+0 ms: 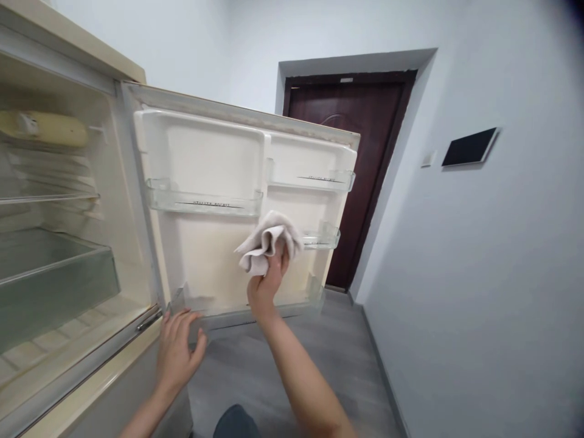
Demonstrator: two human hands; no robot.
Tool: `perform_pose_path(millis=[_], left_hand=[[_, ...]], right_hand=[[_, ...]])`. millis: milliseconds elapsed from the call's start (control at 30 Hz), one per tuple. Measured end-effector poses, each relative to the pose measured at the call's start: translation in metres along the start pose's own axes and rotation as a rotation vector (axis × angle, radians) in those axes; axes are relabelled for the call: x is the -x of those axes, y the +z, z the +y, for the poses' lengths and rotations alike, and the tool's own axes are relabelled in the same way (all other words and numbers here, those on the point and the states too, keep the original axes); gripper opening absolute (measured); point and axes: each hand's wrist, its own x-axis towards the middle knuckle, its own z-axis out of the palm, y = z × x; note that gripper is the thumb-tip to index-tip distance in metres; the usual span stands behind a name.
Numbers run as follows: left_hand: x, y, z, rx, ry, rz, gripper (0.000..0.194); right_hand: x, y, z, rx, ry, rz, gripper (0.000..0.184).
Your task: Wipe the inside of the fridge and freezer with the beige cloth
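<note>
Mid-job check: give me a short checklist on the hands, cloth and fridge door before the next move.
1. Cloth gripped by the right hand: ok, bunched in it.
2. Fridge door open: ok, swung wide, inner side exposed.
3. Cloth pressed on the door panel: cannot tell; it overlaps it in view.
4. Left hand free: ok, no object seen in it.
5. Left hand off the bottom bin: cannot tell; it is close to the hinge-side end.

Right arm (303, 383) extended, right fingers (285, 260) curled; left arm (152, 409) lower, left fingers (177, 325) loosely bent.
</note>
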Motion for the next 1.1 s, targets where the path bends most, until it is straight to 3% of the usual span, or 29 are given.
perform_pose_path(millis=[100, 167, 267, 333, 433, 500, 667, 900, 1100], left_hand=[[-0.001, 0.001, 0.000, -0.029, 0.017, -0.010, 0.027], [0.000, 0.002, -0.001, -0.048, 0.026, -0.018, 0.027], [0.001, 0.001, -0.002, -0.056, 0.047, -0.037, 0.028], [0.001, 0.000, -0.003, -0.052, 0.062, -0.050, 0.029], [0.001, -0.002, -0.002, -0.045, 0.056, -0.040, 0.029], [0.001, -0.003, 0.000, -0.039, 0.041, -0.029, 0.030], [0.002, -0.003, 0.005, -0.002, 0.010, -0.030, 0.029], [0.002, -0.002, 0.009, 0.027, -0.041, -0.039, 0.029], [0.002, -0.009, 0.010, 0.048, -0.040, -0.086, 0.031]], right_hand=[[0.019, 0.008, -0.010, -0.174, -0.004, -0.147, 0.040], [0.030, 0.007, -0.010, -0.337, 0.238, -0.145, 0.040], [0.031, -0.013, 0.005, -0.563, 0.754, 0.003, 0.043], [0.019, -0.036, 0.024, -0.687, 0.885, 0.128, 0.042], [-0.017, -0.070, 0.049, -0.787, 0.765, 0.300, 0.041], [-0.043, -0.080, 0.055, -0.804, 0.701, 0.349, 0.039], [-0.080, -0.055, 0.027, -0.748, 0.686, 0.415, 0.035], [-0.050, -0.013, -0.020, -0.741, 0.764, 0.300, 0.042], [0.012, -0.009, -0.038, -0.777, 0.772, 0.173, 0.048]])
